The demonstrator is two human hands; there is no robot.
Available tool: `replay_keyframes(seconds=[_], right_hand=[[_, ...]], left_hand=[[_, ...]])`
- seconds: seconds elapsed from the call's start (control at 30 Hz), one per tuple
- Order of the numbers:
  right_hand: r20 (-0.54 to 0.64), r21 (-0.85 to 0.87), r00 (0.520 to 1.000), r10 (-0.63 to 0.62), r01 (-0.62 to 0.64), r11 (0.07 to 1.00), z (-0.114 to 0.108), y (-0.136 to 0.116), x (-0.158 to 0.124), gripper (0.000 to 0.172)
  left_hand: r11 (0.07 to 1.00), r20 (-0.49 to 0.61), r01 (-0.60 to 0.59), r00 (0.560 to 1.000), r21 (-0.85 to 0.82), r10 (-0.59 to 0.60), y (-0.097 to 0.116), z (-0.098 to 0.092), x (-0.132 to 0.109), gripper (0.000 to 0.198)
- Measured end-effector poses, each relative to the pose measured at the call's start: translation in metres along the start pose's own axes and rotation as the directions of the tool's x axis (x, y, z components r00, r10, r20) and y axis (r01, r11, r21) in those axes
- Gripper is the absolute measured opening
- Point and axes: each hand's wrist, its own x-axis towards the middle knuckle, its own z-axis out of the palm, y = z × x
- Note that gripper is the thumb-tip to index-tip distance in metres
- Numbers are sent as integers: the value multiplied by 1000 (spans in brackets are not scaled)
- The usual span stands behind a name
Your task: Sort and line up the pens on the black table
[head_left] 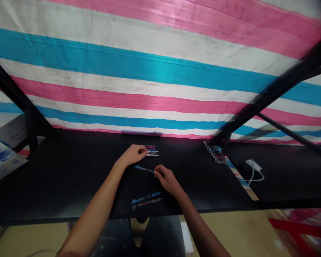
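The person sits at a black table [69, 178] with both bare forearms stretched out over it. The right hand [168, 180] pinches one end of a blue pen [143, 169] between thumb and fingertips; the pen lies nearly flat, close to the tabletop, running left from the fingers toward the left wrist. The picture is too small to tell whether the pen rests on the surface or is lifted just off it.

The left hand [133, 154] lies palm down a little farther from the body, its fingers curled and their tips touching the near end of a row of pens [152, 151]. That row holds several pens side by side, parallel, in dark, pink and pale colours, lying just in front of the striped sheet [160, 71]. The hand is not closed around any of them.

Near the table's front edge, between the two forearms, lie two more pens [146, 199] close together: a blue one and a darker one just beside it, both slanted the same way.

A pink, white and blue striped sheet hangs behind the table. Black frame bars [278, 89] cross it on both sides. To the right, a white charger [253, 165] with its cable lies on a second dark surface.
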Motion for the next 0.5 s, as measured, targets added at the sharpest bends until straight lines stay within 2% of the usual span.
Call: replay_keyframes(seconds=[0.13,0.23,0.27,0.3,0.37,0.4,0.43,0.5], right_hand=[[-119,57,993,5,2,998,-1,7,19,20],[-164,42,986,-10,17,999,-26,30,34,24],[-226,-7,974,-18,17,1000,-42,42,38,26],[-342,-87,940,-22,-8,996,-63,57,43,28],[-585,-251,811,-13,-165,954,-113,91,51,33],[-657,-314,754,6,-281,907,-140,108,54,33],[-678,-369,734,28,-373,852,-166,124,58,33],[-653,-462,752,86,-486,742,-210,153,63,38]], left_hand=[[999,245,-42,968,-26,47,8,14,0,29],[998,298,-62,953,21,53,9,22,1,30],[998,303,-59,952,25,48,8,23,2,31],[999,303,-47,952,23,37,7,24,2,31],[1000,320,-15,947,7,12,5,26,2,30],[1000,339,6,941,1,-6,5,27,2,29],[1000,371,25,928,2,-24,4,29,2,29],[999,439,51,897,7,-49,5,31,1,29]])
